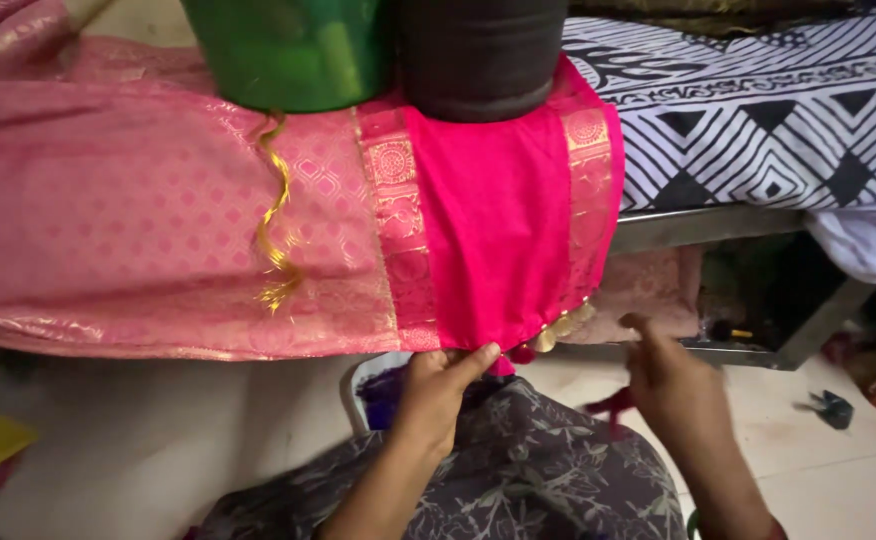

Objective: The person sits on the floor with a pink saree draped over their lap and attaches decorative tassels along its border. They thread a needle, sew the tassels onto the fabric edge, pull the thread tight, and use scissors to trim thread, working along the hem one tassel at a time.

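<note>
One pink cloth (158, 210) drapes over a bed edge, one gold thread (276, 235) curling on it, above and left of the fingers. The left hand (436, 390) pinches the cloth's lower hem, fingers closed on its bright panel. Two cylinders, one green (293, 50), one dark (478, 55), weigh the cloth down above. The right hand (673, 385) holds red thread (608, 405), fingers curled beside gold tassels (561, 328).

A draped cloth (258, 220) is spread over the bed edge (708, 225), with a patterned sheet (758, 110) to its right. Two cylindrical weights, a bucket (288, 50) and beside it a roll (478, 55), are set on the cloth. A twisted thread (276, 220) lies on it. Below its hem, the left hand (438, 390) and right hand (673, 385) are positioned above the lap (538, 470).
</note>
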